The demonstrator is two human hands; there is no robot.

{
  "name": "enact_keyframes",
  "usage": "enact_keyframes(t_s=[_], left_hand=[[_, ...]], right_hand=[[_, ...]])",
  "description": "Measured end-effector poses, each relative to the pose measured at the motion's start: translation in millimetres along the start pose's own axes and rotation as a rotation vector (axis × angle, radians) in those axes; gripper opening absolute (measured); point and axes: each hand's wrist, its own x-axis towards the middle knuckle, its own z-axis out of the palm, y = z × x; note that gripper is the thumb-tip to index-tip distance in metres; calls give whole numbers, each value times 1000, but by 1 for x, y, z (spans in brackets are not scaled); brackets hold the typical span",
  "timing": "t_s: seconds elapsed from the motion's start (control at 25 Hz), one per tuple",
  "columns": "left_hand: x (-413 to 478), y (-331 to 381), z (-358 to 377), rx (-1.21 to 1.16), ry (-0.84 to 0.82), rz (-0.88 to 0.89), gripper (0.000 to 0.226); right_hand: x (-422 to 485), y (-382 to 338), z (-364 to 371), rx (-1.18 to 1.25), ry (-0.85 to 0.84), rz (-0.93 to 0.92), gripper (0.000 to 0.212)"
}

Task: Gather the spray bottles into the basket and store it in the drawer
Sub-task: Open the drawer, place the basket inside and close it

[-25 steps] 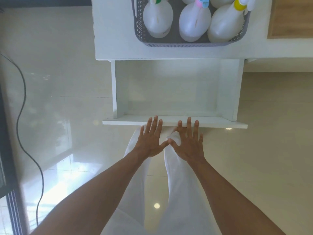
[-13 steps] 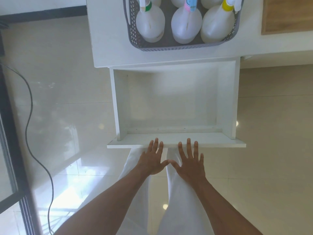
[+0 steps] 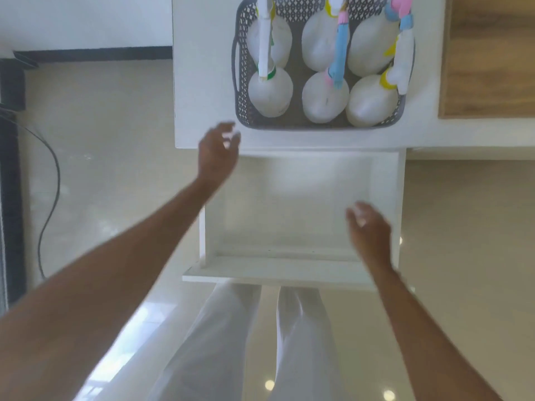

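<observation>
Hands up and reaching now. Left hand (image 3: 218,153) is out ahead, fingers loosely spread and empty, just short of the near left corner of the basket (image 3: 241,82). Right hand (image 3: 369,227) hangs lower, over the open drawer (image 3: 278,274), fingers curled partway, nothing in it either. Basket sits on the white counter (image 3: 202,82) right behind the drawer, six spray bottles (image 3: 270,95) standing inside in two rows, triggers sticking up well above the rim.

Risks as I see them: those bottles are tall and top-heavy, so if I lift with one hand before the other has a grip, the basket tips and they topple out. Basket looks nearly as wide as the drawer, so a crooked descent could catch on a side wall. And the tall triggers might foul the counter edge when I slide the drawer shut.
</observation>
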Motion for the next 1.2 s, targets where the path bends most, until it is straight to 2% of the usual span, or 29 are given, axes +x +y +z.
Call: enact_keyframes(t_s=[0.08, 0.16, 0.24, 0.28, 0.4, 0.48, 0.52, 0.6, 0.72, 0.84, 0.96, 1.0, 1.2], left_hand=[[59, 38, -22, -115, 58, -83, 30], [98, 65, -34, -235, -9, -193, 34], [118, 80, -38, -278, -76, -258, 35], [122, 84, -36, -281, -106, -279, 36], [132, 90, -28, -269, -178, -318, 24], [134, 98, -22, -311, -212, -335, 8], [135, 101, -18, -323, -211, -341, 10], [138, 105, -13, -345, -182, -362, 11], [139, 106, -13, -370, -156, -386, 18], [136, 107, -14, -377, -163, -381, 18], [131, 106, -14, -376, -164, -385, 17], [129, 105, -14, -377, -166, -387, 17], [103, 100, -21, -402, -162, -391, 16]], right_hand=[[67, -32, -53, 175, 176, 88, 36], [122, -67, -98, 357, 225, 158, 29], [163, -101, -124, 517, 257, 181, 12], [179, -113, -132, 522, 250, 177, 11], [210, -135, -139, 425, 55, 159, 31], [212, -142, -137, 401, -90, 130, 27], [214, -142, -135, 349, -109, 120, 29], [222, -144, -132, 191, 0, 101, 34], [236, -151, -134, 151, 147, 121, 38], [237, -150, -138, 199, 118, 92, 35], [219, -155, -141, 320, 73, 72, 5], [214, -153, -141, 350, 53, 60, 15], [187, -143, -139, 368, 7, 47, 28]])
